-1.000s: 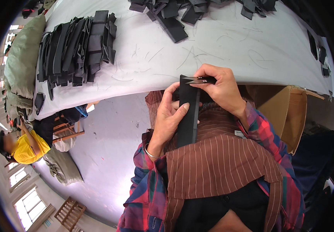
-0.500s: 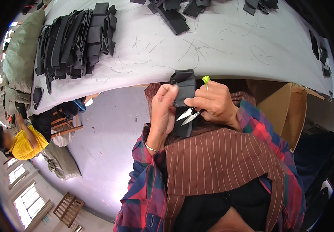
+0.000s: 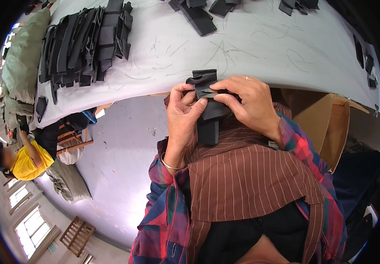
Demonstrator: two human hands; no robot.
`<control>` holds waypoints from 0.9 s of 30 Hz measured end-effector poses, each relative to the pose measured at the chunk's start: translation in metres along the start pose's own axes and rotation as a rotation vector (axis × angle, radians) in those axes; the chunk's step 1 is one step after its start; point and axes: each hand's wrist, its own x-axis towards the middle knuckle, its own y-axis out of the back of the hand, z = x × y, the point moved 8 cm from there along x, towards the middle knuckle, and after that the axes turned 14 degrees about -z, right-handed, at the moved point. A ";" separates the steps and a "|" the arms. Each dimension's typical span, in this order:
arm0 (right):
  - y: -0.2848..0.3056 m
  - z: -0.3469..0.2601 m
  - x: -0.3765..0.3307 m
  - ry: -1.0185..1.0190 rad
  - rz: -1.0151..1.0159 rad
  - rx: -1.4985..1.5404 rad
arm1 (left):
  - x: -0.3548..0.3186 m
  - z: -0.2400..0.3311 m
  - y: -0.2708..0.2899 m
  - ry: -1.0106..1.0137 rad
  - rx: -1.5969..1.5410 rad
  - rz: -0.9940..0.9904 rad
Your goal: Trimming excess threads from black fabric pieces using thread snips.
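Note:
A folded dark strip of fabric (image 3: 209, 127) hangs over the near edge of the white-covered table (image 3: 260, 57), its lower end above my striped apron. My left hand (image 3: 182, 112) pinches the strip's left side between thumb and fingers. From the right, my right hand (image 3: 249, 99) grips small thread snips (image 3: 208, 93), thumb below and fingers above. The silvery blades lie against the cloth and point toward my left fingers. The snips' handle is mostly hidden by my right hand.
A row of dark fabric strips (image 3: 82, 46) lies at the table's far left, with more pieces (image 3: 196, 17) at the back. An open cardboard box (image 3: 324, 125) stands under the table at right. A person in a yellow top (image 3: 33, 160) sits at far left, beside sacks (image 3: 69, 182).
The snips have turned from pointing down toward me to pointing left across the fabric. My right hand has opened out around them, and the left thumb has moved lower on the strip.

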 end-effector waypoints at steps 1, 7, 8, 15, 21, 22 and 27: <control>0.000 -0.001 0.001 -0.001 -0.001 0.001 | 0.000 0.001 -0.002 0.000 0.015 -0.002; 0.001 -0.005 0.006 0.022 0.000 -0.057 | 0.001 0.001 -0.003 -0.014 0.037 -0.006; 0.001 -0.005 0.007 0.025 -0.006 -0.070 | 0.001 0.000 -0.002 -0.008 0.029 0.000; 0.011 0.002 0.004 0.040 0.043 -0.055 | 0.001 -0.001 0.005 -0.027 0.000 0.051; 0.014 0.000 0.006 0.081 -0.013 -0.143 | 0.002 0.001 -0.003 0.043 -0.047 -0.041; 0.015 0.000 0.007 0.079 -0.016 -0.140 | 0.002 0.001 -0.004 0.044 -0.033 -0.062; 0.013 -0.001 0.007 0.120 -0.033 -0.133 | 0.004 0.001 -0.008 0.050 0.032 -0.104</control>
